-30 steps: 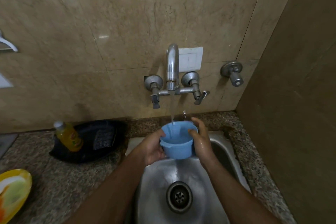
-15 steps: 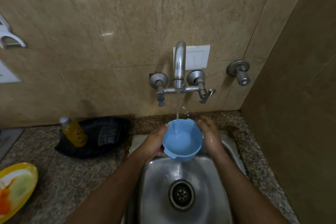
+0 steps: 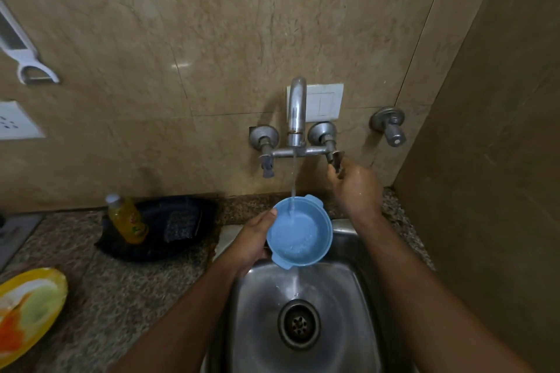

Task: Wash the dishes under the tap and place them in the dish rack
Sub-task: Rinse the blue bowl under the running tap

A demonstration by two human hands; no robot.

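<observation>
My left hand [image 3: 251, 244] has its grip round the rim and side of the blue bowl [image 3: 300, 232], holding it over the sink [image 3: 348, 306] straight under the tap [image 3: 296, 112], whose thin stream falls into the bowl while water spills from its near lip toward the drain [image 3: 299, 323]. My right hand [image 3: 356, 188] is up at the tap's right lever handle [image 3: 335, 159], fingers curled on it, so I judge the rinse of this bowl is about finished and the water is about to be shut or adjusted. The bowl is not yet racked, and no dish rack shows in this view, so I can't say where it must go. A yellow plate [image 3: 28, 309] with food smears lies at the left edge of the worktop [image 3: 115, 288], unwashed as far as I can tell, so at least that is left. Room is tight on the right, where the side wall [image 3: 485, 160] stands close beside the sink. To the left the worktop is more open, though a black tray [image 3: 188, 239] holding a soap bottle [image 3: 127, 218] and a scrubber [image 3: 178, 224] sits just beside the sink rim, near my left forearm.
</observation>
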